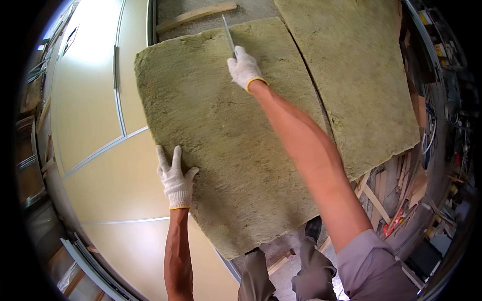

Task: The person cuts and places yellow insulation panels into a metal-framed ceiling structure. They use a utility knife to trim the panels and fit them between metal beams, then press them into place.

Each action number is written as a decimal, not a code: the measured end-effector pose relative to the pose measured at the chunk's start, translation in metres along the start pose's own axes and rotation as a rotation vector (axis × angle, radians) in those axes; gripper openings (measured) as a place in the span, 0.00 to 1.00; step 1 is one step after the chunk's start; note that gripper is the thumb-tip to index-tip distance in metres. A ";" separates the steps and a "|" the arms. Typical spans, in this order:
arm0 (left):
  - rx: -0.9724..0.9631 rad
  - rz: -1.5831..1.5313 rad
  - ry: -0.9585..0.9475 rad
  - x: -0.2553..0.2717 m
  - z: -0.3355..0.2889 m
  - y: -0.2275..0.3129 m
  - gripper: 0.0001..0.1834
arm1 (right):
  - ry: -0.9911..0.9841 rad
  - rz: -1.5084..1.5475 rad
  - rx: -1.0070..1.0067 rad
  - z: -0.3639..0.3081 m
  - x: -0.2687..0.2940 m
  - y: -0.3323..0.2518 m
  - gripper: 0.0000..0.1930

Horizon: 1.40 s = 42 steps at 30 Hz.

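A thick greenish-yellow slab of fibrous insulation [231,135] lies in front of me. My right hand [245,67], in a white knit glove with a yellow cuff, is closed round the handle of a long thin knife [228,34]. Its blade points away from me, across the slab's far edge; whether it cuts into the fibre cannot be told. My left hand [175,179], gloved the same way, lies spread on the slab's left edge. A narrow dark gap separates this slab from a second insulation slab [356,75] on the right.
Cream panels [120,185] with metal trim stand along the left. A wooden strip [196,16] lies beyond the slab. Scrap wood [379,200] and a red-handled tool [393,222] are at the lower right. Metal profiles [93,268] rest at the lower left, and cluttered shelves line the right.
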<state>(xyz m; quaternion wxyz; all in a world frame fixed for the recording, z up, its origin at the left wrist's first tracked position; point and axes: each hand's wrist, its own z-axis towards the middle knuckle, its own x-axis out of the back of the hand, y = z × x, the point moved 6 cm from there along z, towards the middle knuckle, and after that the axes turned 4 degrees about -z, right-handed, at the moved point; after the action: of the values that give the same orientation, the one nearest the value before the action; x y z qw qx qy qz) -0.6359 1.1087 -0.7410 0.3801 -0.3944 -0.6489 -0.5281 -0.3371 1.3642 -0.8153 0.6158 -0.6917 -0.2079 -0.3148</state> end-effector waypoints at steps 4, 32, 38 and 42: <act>-0.070 0.051 0.028 -0.002 0.010 -0.001 0.48 | 0.193 -0.011 0.070 -0.011 0.001 -0.006 0.22; -0.422 0.388 -0.497 -0.085 0.091 0.091 0.67 | -0.285 -0.117 -0.196 0.050 0.003 -0.031 0.20; -0.400 0.388 -0.500 -0.096 0.095 0.087 0.67 | -0.260 -0.159 -0.165 0.055 0.004 -0.035 0.20; -0.397 0.384 -0.498 -0.099 0.095 0.086 0.66 | -0.302 -0.160 -0.183 0.059 0.001 -0.026 0.21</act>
<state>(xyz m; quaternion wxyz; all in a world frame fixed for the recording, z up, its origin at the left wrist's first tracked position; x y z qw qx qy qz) -0.5249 1.2031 -0.8126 0.2188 -0.6914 -0.5205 -0.4508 -0.3434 1.4257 -0.7980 0.4851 -0.7656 -0.3227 -0.2729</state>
